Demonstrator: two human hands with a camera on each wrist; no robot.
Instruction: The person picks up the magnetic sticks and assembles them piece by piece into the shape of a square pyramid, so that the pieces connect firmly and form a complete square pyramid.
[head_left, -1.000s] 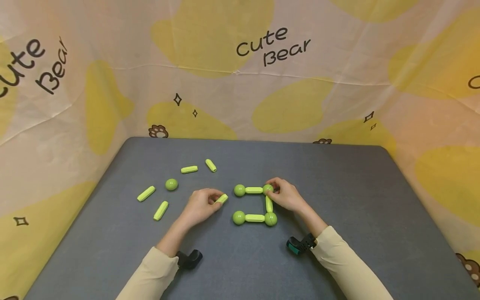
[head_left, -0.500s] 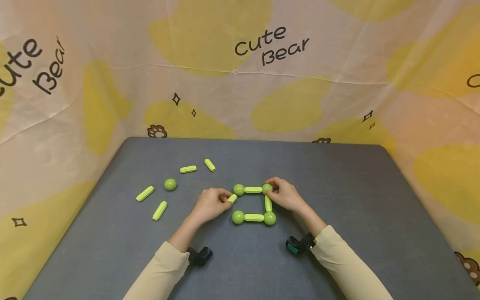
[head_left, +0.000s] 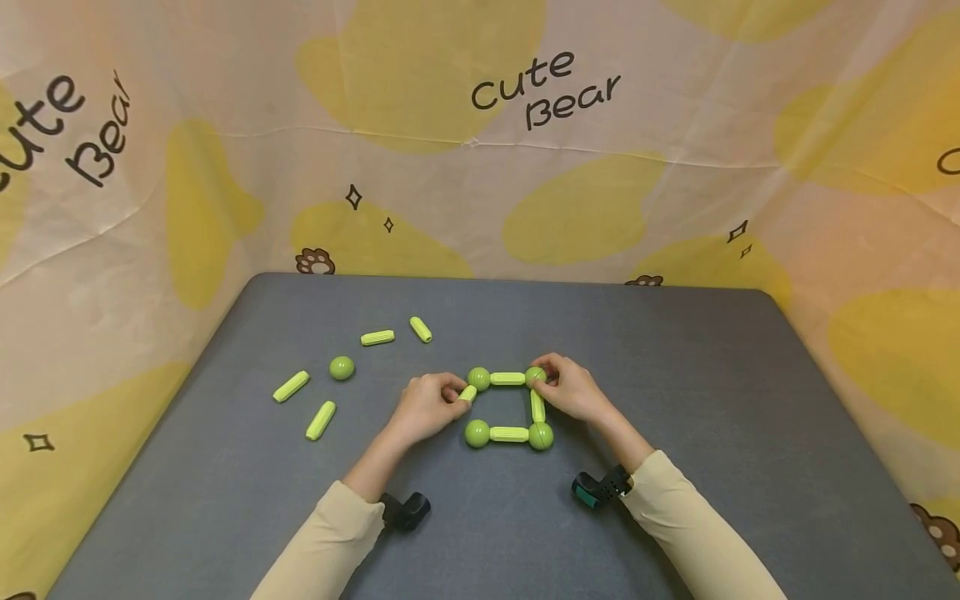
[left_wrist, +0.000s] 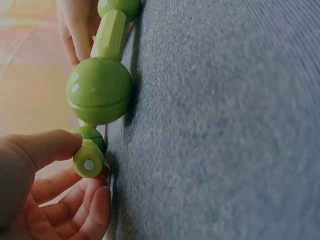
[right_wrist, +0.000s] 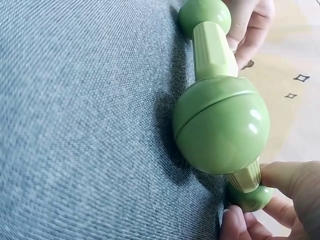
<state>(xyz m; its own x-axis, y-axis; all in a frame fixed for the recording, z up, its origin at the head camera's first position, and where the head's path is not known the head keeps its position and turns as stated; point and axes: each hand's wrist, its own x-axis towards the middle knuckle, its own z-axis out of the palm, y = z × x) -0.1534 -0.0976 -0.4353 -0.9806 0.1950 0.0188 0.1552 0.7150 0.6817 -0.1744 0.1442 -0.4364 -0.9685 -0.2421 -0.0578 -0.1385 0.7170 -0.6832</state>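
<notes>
A three-sided frame of green balls and light green rods lies on the table. Between thumb and fingers, my left hand [head_left: 427, 408] pinches a light green rod [head_left: 467, 394]. The far end of that rod meets the back left ball [head_left: 478, 379]; its near end shows a pale round tip in the left wrist view. My right hand [head_left: 572, 392] holds the back right ball [head_left: 536, 377], partly covered by the fingers. The front left ball [left_wrist: 100, 91] and front right ball [right_wrist: 222, 125] are joined by a rod [head_left: 509, 434], with no hand on them.
Left of the frame lie a loose green ball [head_left: 342, 367] and several loose rods, among them one nearby [head_left: 321, 421] and one farther back [head_left: 377, 337]. A printed cloth [head_left: 480, 208] rises behind the grey table [head_left: 675, 350].
My left hand has moved right with the rod, bringing its end from apart to against the back left ball. The right hand stays at the back right ball.
</notes>
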